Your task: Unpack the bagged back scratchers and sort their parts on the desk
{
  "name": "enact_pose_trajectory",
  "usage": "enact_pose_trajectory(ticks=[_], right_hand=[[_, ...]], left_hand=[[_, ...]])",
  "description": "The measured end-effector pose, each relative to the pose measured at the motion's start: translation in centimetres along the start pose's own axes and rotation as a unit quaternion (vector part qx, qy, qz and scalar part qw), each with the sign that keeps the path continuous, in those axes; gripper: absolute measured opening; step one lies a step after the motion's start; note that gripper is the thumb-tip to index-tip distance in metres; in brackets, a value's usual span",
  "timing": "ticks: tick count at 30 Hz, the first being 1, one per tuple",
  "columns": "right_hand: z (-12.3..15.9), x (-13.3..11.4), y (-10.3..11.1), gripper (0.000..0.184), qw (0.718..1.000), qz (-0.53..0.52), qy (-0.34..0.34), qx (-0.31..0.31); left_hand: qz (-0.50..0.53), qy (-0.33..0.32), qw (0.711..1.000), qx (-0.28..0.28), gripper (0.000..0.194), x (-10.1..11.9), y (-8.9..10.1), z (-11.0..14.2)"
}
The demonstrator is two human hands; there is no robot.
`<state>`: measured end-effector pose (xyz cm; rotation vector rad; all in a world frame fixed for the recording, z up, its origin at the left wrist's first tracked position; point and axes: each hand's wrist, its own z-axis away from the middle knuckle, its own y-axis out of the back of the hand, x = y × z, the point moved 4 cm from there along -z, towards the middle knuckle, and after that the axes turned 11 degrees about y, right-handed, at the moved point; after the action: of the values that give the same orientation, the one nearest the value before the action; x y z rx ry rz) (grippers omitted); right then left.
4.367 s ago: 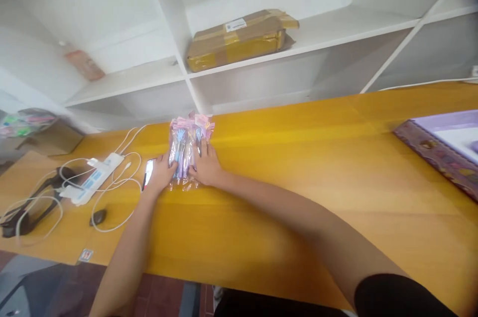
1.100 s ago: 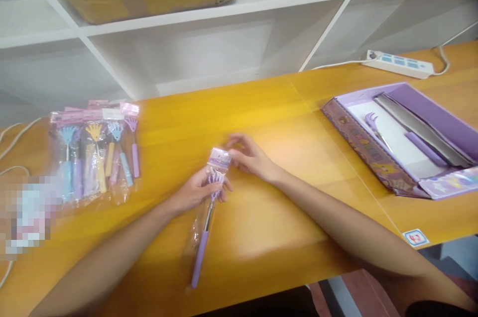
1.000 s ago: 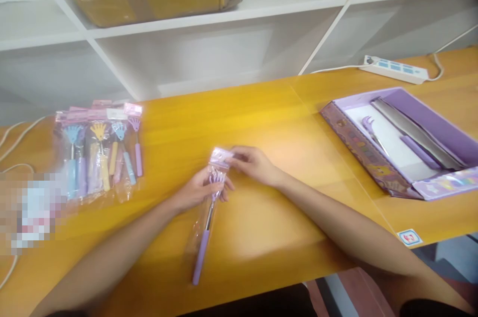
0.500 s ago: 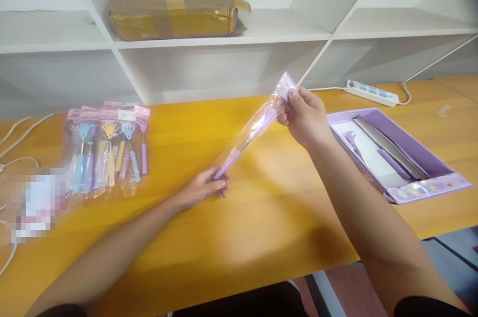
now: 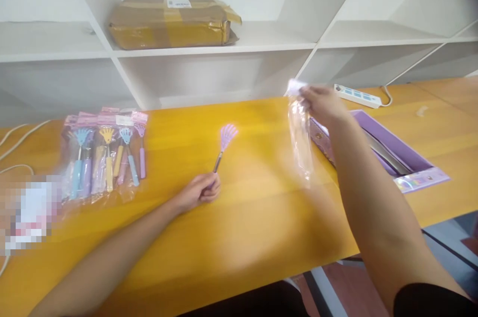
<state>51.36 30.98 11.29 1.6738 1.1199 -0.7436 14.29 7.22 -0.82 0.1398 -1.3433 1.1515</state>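
Note:
A purple back scratcher (image 5: pixel 228 136) with a hand-shaped head and metal shaft stands up out of my left hand (image 5: pixel 199 191), whose fingers are wrapped round its handle. My right hand (image 5: pixel 323 105) pinches the top of a clear plastic bag (image 5: pixel 301 143), which hangs down limp and somewhat blurred. Behind my right forearm lies an open purple box (image 5: pixel 396 140), partly covered by the arm; a dark, long item (image 5: pixel 384 153) shows inside it. Left of my left hand, several packaged back scratchers (image 5: pixel 108 155) in blue, yellow, pink and purple lie on the table.
A taped cardboard box (image 5: pixel 172 26) rests on the white shelf (image 5: pixel 261 48) at the back. A power strip (image 5: pixel 358 95) lies behind the purple box. White cables (image 5: pixel 22 140) run along the left of the wooden table (image 5: pixel 257 217), beside a pixelated item (image 5: pixel 33 212).
The back scratcher has come out of its clear bag. My right hand has drawn the bag away to the right, while my left hand has closed round the handle.

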Motion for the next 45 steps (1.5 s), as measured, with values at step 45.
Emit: enact_pose_trajectory(ticks=[45], right_hand=[[27.7,-9.6,-20.7,0.044,0.850,-0.054,0.364,-0.376]], left_hand=[[-0.608,-0.151,0.743,0.236,0.050,4.7,1.6,1.5]])
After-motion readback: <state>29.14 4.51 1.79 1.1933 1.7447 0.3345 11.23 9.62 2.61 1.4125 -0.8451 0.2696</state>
